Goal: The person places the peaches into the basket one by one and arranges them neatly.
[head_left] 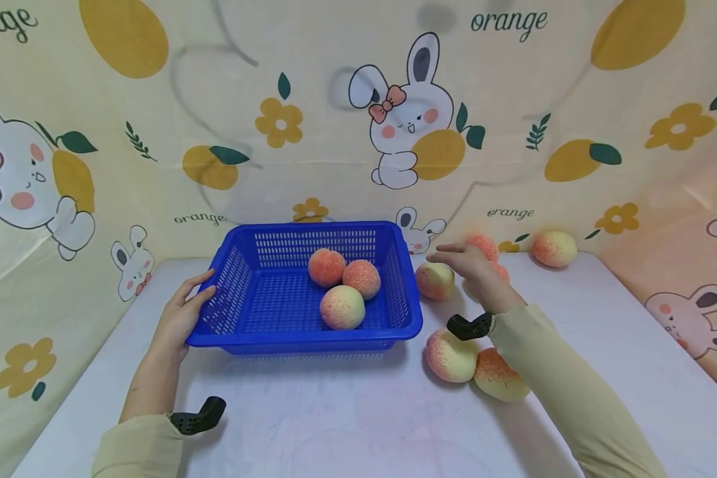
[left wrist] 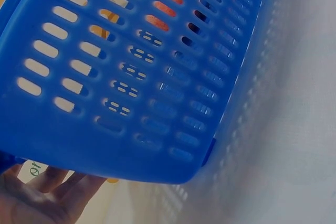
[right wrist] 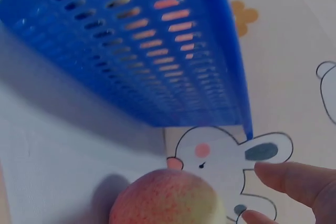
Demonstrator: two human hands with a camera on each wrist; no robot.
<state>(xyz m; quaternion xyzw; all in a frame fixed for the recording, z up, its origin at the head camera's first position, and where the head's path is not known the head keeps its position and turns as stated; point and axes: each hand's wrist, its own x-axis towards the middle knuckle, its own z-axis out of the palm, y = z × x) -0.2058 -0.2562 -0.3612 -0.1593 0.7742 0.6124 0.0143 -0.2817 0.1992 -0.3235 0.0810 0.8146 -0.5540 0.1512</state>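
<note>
A blue plastic basket (head_left: 311, 336) with slotted walls holds three peaches, among them a pale one (head_left: 342, 307) and a redder one (head_left: 326, 267). My left hand (head_left: 179, 315) grips the basket's left rim; in the left wrist view its fingers reach behind the basket wall. Just right of the basket, my right hand (head_left: 472, 269) hovers over a yellow-red peach (head_left: 435, 282) with fingers stretched out and nothing held. The right wrist view shows that peach (right wrist: 168, 200) below the basket, with the fingertips off to its right.
Partly behind the right hand are redder peaches (head_left: 482, 246). Two more, a round one (head_left: 451, 357) and a flatter one (head_left: 500, 376), lie nearer, by the right forearm. Another peach (head_left: 554, 249) sits at the table's back right, against the printed cloth backdrop (head_left: 334, 40).
</note>
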